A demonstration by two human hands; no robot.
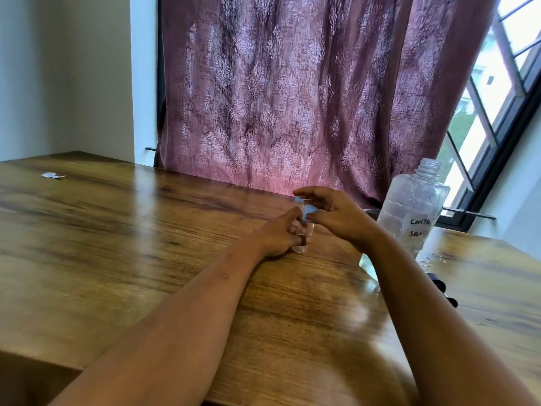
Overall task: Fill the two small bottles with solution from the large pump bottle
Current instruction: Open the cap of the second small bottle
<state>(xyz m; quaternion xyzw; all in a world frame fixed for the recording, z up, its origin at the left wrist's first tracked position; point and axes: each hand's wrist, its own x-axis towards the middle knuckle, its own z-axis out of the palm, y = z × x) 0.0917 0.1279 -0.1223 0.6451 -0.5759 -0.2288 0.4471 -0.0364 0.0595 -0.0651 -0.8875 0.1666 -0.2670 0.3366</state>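
- Clear thin plastic, the small bottle (303, 247) stands on the wooden table (146, 230) near its middle, well out in front of me. I judge it light, a little squashy and easy to tip, so a low hold on its body suits it.
- My left hand (278, 235) wraps that body, fingers curled round it.
- My right hand (336, 215) sits just above, close against the left, and seems to pinch the blue cap (308, 211) at the neck. The cap is small and smooth, and probably slippery if wet.
- To the right, just past my right wrist, stands the large bottle (409, 206), its neck open with no pump on it. I expect it to be stiffer and heavier, best held round the middle by its handwritten label (420, 227).
- Blur and my fingers hide whether the cap is on, off or half turned, and how full the small bottle is.
- I cannot pick out the second small bottle. A patch of blue further back may be its cap.
- My right forearm covers the table beside the large bottle, where something white and some dark bits (439, 285) show only in part.
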